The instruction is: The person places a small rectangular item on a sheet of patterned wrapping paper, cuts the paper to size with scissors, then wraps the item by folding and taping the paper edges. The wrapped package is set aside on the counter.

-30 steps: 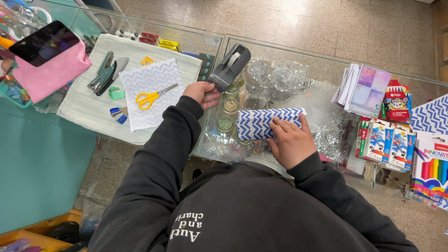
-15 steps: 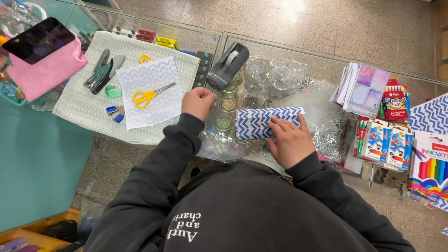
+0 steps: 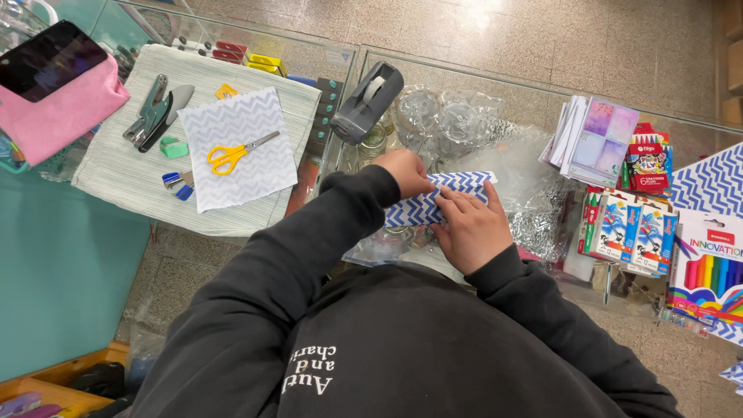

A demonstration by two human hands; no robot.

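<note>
Wrapping is at the sealing stage: the left hand [image 3: 406, 170] pinches the parcel [image 3: 433, 203], the right hand [image 3: 470, 228] presses it flat, so taping calls for steady pressure.

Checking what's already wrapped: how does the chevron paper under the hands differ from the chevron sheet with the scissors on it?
The blue chevron paper is dark and bold, folded around something, with the left hand and right hand pressing on it. The pale chevron sheet is faint grey, lies flat and open, untouched, under yellow scissors. Both carry a zigzag pattern.
</note>
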